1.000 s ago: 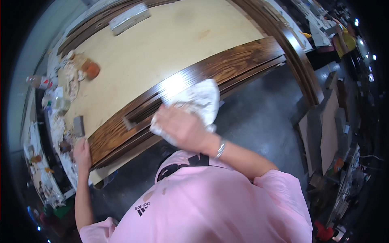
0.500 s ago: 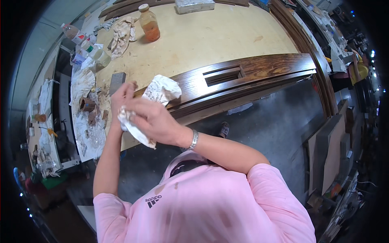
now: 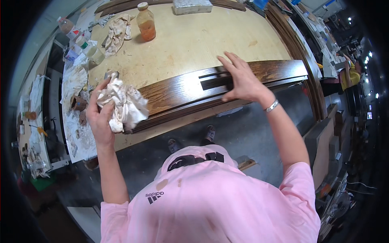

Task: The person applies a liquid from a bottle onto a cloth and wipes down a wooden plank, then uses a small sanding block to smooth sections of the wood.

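My left hand (image 3: 100, 121) is closed around a crumpled, stained white cloth (image 3: 125, 107), which bunches out over the left end of a glossy dark-brown wooden board (image 3: 172, 94). Right behind those fingers shows the tip of a grey block (image 3: 112, 74), mostly covered by hand and cloth. With fingers spread and nothing in it, my right hand (image 3: 246, 83) is over the board at the right end of its rectangular slot (image 3: 210, 82). Whether its fingers touch the wood I cannot tell. More dark boards lie stacked beneath, along the table's near edge.
On the pale table (image 3: 190, 40) stand a glass jar of orange liquid (image 3: 146, 28) and a silvery block (image 3: 192, 6). Left are a stained rag (image 3: 118, 34), plastic bottles (image 3: 92, 52) and dirty sheeting. Long dark strips (image 3: 291, 44) line the right side, and another person (image 3: 351, 77) is beyond.
My hands were together at the left with cloth in both. The right has moved across to the board's slot and opened; the left now holds the bunched cloth alone.
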Demonstrator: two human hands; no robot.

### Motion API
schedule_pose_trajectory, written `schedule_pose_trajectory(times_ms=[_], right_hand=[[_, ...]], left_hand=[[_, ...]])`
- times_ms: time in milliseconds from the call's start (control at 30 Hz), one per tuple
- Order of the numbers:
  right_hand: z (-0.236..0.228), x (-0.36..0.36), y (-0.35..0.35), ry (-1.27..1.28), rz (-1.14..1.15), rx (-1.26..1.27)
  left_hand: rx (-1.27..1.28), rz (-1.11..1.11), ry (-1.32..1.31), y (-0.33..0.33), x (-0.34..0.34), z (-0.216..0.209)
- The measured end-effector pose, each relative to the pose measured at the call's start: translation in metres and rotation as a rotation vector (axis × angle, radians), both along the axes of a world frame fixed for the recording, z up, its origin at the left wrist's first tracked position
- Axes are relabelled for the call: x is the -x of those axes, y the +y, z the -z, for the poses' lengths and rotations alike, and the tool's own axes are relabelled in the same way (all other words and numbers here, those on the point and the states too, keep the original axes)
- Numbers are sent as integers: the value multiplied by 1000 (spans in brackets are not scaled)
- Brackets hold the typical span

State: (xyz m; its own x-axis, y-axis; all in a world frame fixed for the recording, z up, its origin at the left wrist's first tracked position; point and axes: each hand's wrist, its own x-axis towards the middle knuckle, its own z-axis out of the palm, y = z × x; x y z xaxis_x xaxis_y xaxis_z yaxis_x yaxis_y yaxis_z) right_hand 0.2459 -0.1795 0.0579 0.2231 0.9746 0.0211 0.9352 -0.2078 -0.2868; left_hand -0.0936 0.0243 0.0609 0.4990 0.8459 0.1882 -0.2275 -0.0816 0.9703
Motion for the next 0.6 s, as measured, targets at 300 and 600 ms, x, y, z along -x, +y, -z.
schedule_pose_trajectory(times_ms=[300, 600], right_hand=[[20, -43, -17, 135, -102, 14], [30, -44, -23, 68, -83, -125]], left_hand=[[-1095, 214, 745, -66, -136, 41], [-1146, -26, 1119, -52, -77, 50]])
